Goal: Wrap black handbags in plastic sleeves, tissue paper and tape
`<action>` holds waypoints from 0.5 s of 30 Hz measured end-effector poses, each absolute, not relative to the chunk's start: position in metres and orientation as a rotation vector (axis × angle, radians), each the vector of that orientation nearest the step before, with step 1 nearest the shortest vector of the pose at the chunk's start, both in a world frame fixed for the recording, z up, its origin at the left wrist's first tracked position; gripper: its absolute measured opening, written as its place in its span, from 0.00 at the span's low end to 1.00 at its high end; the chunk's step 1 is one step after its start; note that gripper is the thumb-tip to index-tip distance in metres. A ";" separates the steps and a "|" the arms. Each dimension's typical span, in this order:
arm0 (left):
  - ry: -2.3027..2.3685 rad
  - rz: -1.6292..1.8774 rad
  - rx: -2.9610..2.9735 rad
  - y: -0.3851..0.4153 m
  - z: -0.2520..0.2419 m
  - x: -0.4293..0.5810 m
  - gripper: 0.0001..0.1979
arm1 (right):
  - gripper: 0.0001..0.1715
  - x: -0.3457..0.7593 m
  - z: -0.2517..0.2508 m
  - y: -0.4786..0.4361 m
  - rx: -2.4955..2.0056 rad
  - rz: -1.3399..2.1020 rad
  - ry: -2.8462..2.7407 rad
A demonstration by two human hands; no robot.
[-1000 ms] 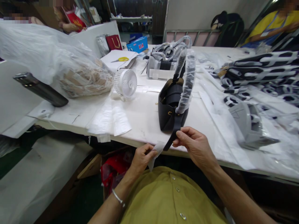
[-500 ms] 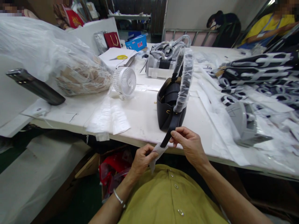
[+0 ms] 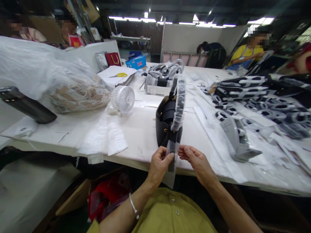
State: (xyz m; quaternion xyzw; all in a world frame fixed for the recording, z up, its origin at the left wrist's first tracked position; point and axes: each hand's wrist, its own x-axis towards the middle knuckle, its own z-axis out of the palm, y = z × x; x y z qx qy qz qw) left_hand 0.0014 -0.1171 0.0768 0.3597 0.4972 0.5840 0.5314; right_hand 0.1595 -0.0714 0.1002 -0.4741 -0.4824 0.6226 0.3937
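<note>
A black handbag (image 3: pixel 160 132) stands upright at the table's front edge, with its bubble-wrapped handle (image 3: pixel 180 102) arching up. From its near side a black strap (image 3: pixel 171 166) hangs toward me over the edge. A translucent wrapping sheet (image 3: pixel 169 181) lies along this strap. My left hand (image 3: pixel 157 166) is closed on the strap and sheet, thumb on top. On the other side, my right hand (image 3: pixel 198 161) is closed, with thumb and fingertips pinched at the sheet's right edge. Its fingertips are partly hidden.
A white fan (image 3: pixel 123 99) and white paper strips (image 3: pixel 102 137) are to the left. A grey tape dispenser (image 3: pixel 236 139) and wrapped black straps (image 3: pixel 240 87) lie right. Yellow-handled scissors (image 3: pixel 121 75) rest further back. Other people are around the table's far side.
The sheet has moved up the strap toward the bag and now lies along it. My left hand has shifted up and right; my right hand has gone from the strap to the sheet's edge. The view has tilted up.
</note>
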 end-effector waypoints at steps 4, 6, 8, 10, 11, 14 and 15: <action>1.276 1.510 0.838 -0.090 0.090 -0.001 0.17 | 0.32 0.167 0.104 -0.068 -1.304 1.596 -1.280; 1.311 1.563 0.822 -0.081 0.096 -0.005 0.17 | 0.32 0.164 0.109 -0.064 -1.303 1.582 -1.324; 1.342 1.584 0.833 -0.076 0.102 -0.008 0.16 | 0.31 0.158 0.114 -0.059 -1.283 1.565 -1.355; 1.391 1.587 0.887 -0.077 0.105 -0.010 0.15 | 0.30 0.150 0.119 -0.053 -1.260 1.562 -1.353; 1.431 1.586 0.935 -0.079 0.106 -0.010 0.14 | 0.30 0.146 0.121 -0.050 -1.248 1.566 -1.340; 1.578 1.577 1.100 -0.086 0.108 -0.010 0.11 | 0.29 0.133 0.124 -0.043 -1.215 1.561 -1.304; 1.614 1.574 1.137 -0.087 0.108 -0.010 0.10 | 0.28 0.129 0.125 -0.041 -1.209 1.544 -1.301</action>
